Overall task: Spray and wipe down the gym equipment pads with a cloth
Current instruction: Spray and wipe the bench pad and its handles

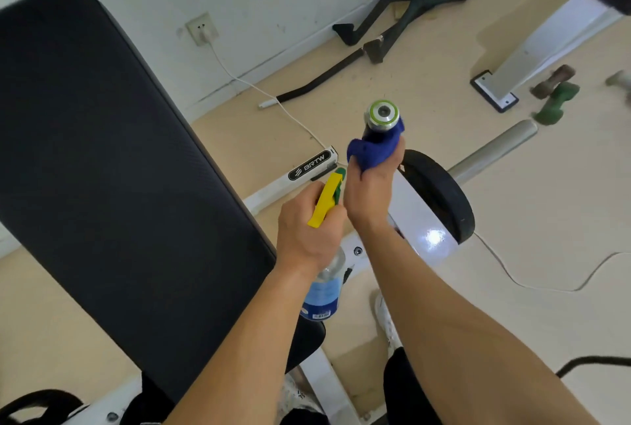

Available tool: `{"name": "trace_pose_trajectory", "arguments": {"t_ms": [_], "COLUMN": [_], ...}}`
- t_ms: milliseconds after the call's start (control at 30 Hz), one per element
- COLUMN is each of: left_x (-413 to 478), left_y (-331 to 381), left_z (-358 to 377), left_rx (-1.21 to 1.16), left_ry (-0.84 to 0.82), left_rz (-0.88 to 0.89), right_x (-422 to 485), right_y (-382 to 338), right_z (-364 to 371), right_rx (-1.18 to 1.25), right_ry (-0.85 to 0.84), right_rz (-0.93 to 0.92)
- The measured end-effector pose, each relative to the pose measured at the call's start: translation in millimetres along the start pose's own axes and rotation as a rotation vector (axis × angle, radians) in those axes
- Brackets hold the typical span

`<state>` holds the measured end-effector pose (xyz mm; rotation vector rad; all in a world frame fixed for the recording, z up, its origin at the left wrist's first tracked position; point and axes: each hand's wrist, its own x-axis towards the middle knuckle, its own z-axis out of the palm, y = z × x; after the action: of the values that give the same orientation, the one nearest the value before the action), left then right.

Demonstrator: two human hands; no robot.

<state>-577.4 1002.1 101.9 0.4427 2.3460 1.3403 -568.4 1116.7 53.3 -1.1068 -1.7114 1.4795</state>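
Head view: the right hand (370, 192) grips the blue cloth (372, 151) wrapped round a handle (382, 114), apparently wiping it. The left hand (307, 233) clasps the spray bottle (324, 286) just beside it. Spraying the black pad (109, 158) at left probably comes next.

My left hand (307, 233) covers the neck of the spray bottle (324, 291); its label print is too small for me to read. The blue cloth (374, 151) and my right hand (370, 189) hide the grip below the metal cap (382, 114). The black bench pad (102, 168) runs off the left edge. At right, the dumbbells (555, 97) are blurred.
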Motion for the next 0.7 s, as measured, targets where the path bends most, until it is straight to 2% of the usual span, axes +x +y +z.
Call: {"name": "trace_pose_trajectory", "arguments": {"t_ms": [133,233,300,367,600,700], "left_x": [7,10,9,9,7,7], "left_y": [0,1,2,2,-5,-5], "left_z": [-9,-14,-16,-17,-9,-5], "left_rx": [0.033,0.042,0.03,0.02,-0.014,-0.005], "left_ry": [0.012,0.016,0.015,0.015,-0.01,-0.033], "left_rz": [0.037,0.048,0.043,0.037,0.007,0.021], "right_x": [13,28,35,39,18,23], "right_y": [16,12,0,-12,-30,-28], "right_z": [-11,-24,-28,-30,-27,-14], "right_rx": [-0.197,-0.296,-0.259,-0.243,-0.059,-0.038], "right_ry": [0.095,0.017,-0.078,-0.075,0.169,0.174], "right_rz": [-0.003,0.027,0.027,-0.012,-0.055,-0.08]}}
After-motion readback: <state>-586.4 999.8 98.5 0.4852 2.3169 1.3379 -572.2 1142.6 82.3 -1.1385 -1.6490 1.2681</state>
